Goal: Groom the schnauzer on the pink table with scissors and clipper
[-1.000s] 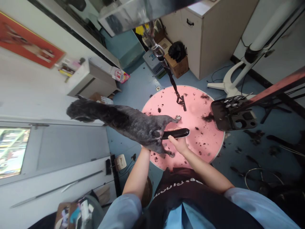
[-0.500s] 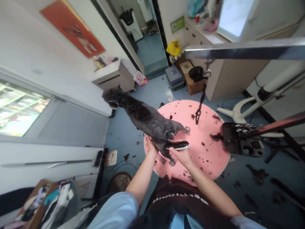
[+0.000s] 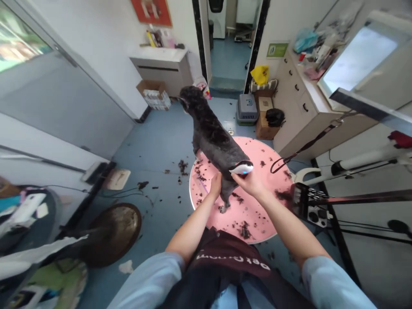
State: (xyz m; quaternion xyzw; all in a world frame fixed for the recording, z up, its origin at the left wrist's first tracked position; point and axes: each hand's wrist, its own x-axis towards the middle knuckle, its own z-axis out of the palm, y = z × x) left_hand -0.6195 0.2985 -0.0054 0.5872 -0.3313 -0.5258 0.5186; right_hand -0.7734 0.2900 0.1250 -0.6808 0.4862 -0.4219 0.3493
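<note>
A dark grey dog (image 3: 214,133), its coat clipped short, stands on a round pink grooming table (image 3: 260,221) with its head turned away from me toward the far left. My left hand (image 3: 216,185) is closed against the upper part of the dog's hind leg, with some of its fingers hidden. In my right hand (image 3: 249,183) is a white and black hair clipper (image 3: 243,168) with a small blue light. It lies against the dog's rump, and its blade end points left. Tufts of dark cut hair (image 3: 244,230) are scattered over the table.
A grooming loop (image 3: 280,165) hangs over the table's right side from a metal arm (image 3: 370,105). A black tool holder (image 3: 309,204) is at the right edge. A round brown-topped stool (image 3: 119,227) stands at left. Pet carrier (image 3: 247,107) and boxes sit beyond.
My view has swung left and levelled out. The clipper has moved from beside the hind leg up onto the rump, and the dog's body now points more away from me.
</note>
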